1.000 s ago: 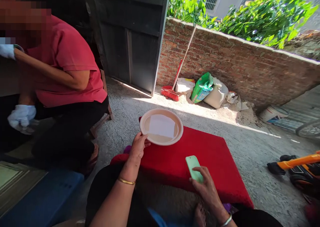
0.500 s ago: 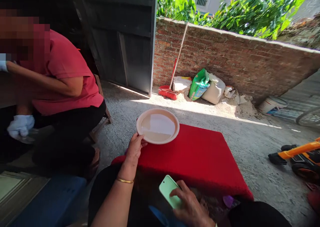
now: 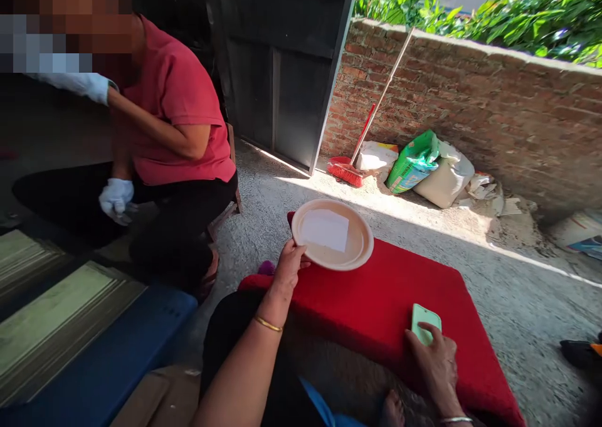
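Note:
My left hand [image 3: 288, 269] grips the near-left rim of a shallow pinkish-beige basin [image 3: 362, 258], thumb on top of the edge. Inside the basin is a bright white patch; I cannot tell whether it is a reflection or a sheet. The basin is at the far left of a low table draped in red cloth [image 3: 399, 283]. Over the right part of the cloth, my right hand [image 3: 435, 358] has its fingers around a mint-green smartphone [image 3: 427, 314]. Whether the phone touches the cloth is unclear.
A co-worker in a red shirt [image 3: 188, 88] and white gloves sits at the left, beside stacked pale strips [image 3: 70, 314] on a blue surface [image 3: 155, 333]. Beyond the table are a dark metal door [image 3: 282, 69], a broom [image 3: 348, 173], a green sack [image 3: 414, 160] and a brick wall [image 3: 470, 107].
My right hand has carried the smartphone from above my lap to the right, over the red cloth. My left hand stays on the basin rim. The view has swung left.

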### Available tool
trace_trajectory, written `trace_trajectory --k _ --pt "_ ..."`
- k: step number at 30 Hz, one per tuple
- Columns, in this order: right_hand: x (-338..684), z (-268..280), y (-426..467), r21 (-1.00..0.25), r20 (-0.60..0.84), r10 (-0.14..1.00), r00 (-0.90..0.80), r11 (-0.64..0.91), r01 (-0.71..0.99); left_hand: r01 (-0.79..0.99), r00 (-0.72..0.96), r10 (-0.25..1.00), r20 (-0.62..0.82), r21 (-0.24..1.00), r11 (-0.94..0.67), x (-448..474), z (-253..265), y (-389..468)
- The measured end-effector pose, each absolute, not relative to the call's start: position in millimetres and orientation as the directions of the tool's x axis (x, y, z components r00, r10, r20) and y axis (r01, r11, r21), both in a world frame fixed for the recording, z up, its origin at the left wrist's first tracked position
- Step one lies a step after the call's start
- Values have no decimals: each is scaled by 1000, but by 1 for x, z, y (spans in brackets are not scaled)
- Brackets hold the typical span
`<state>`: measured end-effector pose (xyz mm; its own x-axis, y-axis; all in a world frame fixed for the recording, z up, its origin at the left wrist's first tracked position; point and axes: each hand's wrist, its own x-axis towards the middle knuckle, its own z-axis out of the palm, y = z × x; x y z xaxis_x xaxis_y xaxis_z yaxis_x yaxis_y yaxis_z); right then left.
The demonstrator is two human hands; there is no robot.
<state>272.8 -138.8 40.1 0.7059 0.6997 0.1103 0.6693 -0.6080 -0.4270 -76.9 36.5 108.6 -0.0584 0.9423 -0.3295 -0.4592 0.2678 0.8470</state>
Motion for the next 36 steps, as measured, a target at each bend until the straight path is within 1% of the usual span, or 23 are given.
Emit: trace_trajectory --k 3,5,7,9,10,11,13,14,15,16,17,18,19,22,23,25,27,29,31,32,33,34,36 --pt "165 40 -114 -557 63 913 403 -303 774 -450 -58 942 -330 851 271 -78 110 37" --pt "106 47 -109 -612 -3 991 130 -105 784 -443 -64 940 -335 854 274 -78 111 38" --pt "70 55 -113 -686 -106 985 -135 26 727 -440 -63 939 -339 854 279 -79 114 37" --pt "66 61 -118 -758 -150 952 -266 62 649 -446 -61 940 -335 852 275 -80 118 35" --pt "75 64 -121 -785 -135 957 -257 56 618 -449 -62 940 -336 850 274 -80 120 34" --pt "92 66 -122 -800 -98 977 -191 37 599 -453 -66 940 -336 849 272 -81 122 33" --pt "145 71 -126 -798 -8 996 90 -61 600 -446 -79 929 -361 846 290 -82 124 32" --pt "178 74 -130 -777 21 959 284 -163 608 -446 -81 927 -366 845 294 -82 124 32" --pt "212 77 -135 -745 38 877 479 -295 599 -445 -88 924 -373 844 298 -82 123 34" --pt "244 81 -142 -706 50 763 644 -429 563 -444 -91 922 -377 844 301 -81 123 35" --pt "273 85 -150 -669 56 646 762 -542 509 -444 -95 918 -386 841 308 -80 122 37" --pt "297 87 -158 -639 59 549 834 -621 453 -443 -99 913 -396 839 316 -80 121 38" --pt "314 88 -165 -620 58 486 872 -667 413 -442 -102 907 -408 835 327 -79 119 40" --pt "319 81 -169 -613 61 440 896 -692 381 -432 -116 891 -439 830 353 -78 116 43" --pt "305 76 -164 -615 65 454 888 -683 394 -425 -121 886 -447 830 361 -77 114 45" --pt "263 62 -149 -611 62 558 828 -634 473 -405 -148 878 -455 838 365 -77 111 47" --pt "209 47 -132 -602 3 768 641 -510 614 -386 -157 876 -456 844 371 -76 110 49" --pt "162 35 -121 -658 -122 936 331 -325 679 -375 -169 875 -454 850 369 -76 109 50" --pt "134 30 -116 -750 -173 982 76 -181 637 -373 -173 878 -446 855 361 -76 110 49" --pt "132 31 -116 -782 -165 986 23 -145 606 -371 -175 879 -444 857 359 -76 111 48" --pt "137 35 -116 -801 -140 990 32 -132 584 -367 -176 880 -441 859 357 -76 111 47" --pt "149 40 -117 -802 -108 989 100 -146 579 -364 -162 883 -441 858 362 -76 111 47" --pt "190 56 -119 -754 -42 927 373 -274 597 -357 -146 885 -443 857 370 -76 110 48"
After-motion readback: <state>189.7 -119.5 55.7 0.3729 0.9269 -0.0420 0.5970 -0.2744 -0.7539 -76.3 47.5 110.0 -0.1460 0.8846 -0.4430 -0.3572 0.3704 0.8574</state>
